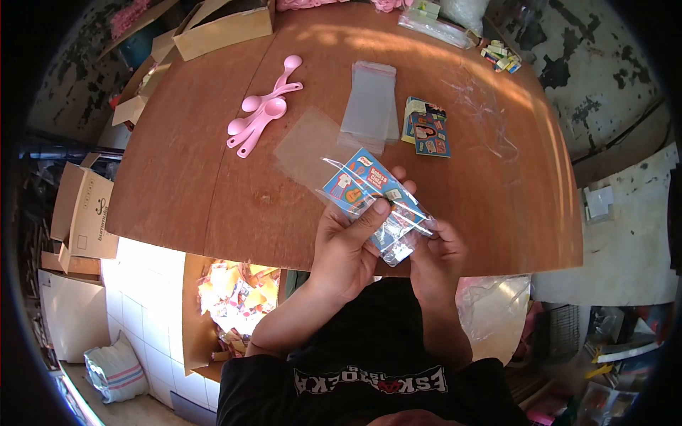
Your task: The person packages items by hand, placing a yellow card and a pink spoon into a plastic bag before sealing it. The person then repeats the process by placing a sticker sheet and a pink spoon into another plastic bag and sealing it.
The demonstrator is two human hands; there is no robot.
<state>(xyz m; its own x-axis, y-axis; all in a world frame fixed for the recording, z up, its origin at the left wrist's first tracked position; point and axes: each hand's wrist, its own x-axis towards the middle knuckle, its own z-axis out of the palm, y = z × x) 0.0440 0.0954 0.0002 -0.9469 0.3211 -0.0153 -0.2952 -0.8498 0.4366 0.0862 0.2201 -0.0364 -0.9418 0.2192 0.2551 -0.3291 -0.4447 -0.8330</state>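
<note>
My left hand (348,245) is closed on a blue printed card (364,177) inside a clear plastic bag, its thumb lying across the front. At the bag's lower right edge, my right hand (442,257) has its fingers bent around the plastic. Beyond my hands lies a stack of clear plastic bags (369,103). To the right of that stack is a small pile of blue printed cards (428,131). Several pink measuring spoons (264,113) lie on the table to the left. A loose clear plastic sheet (309,145) lies flat just beyond my left hand.
The brown wooden table (185,192) has a curved front edge. An open cardboard box (224,32), a clear plastic pack (437,30) and small yellow-and-white boxes (501,57) are at its far side. Below on the left stands a carton (195,312) full of colourful packets.
</note>
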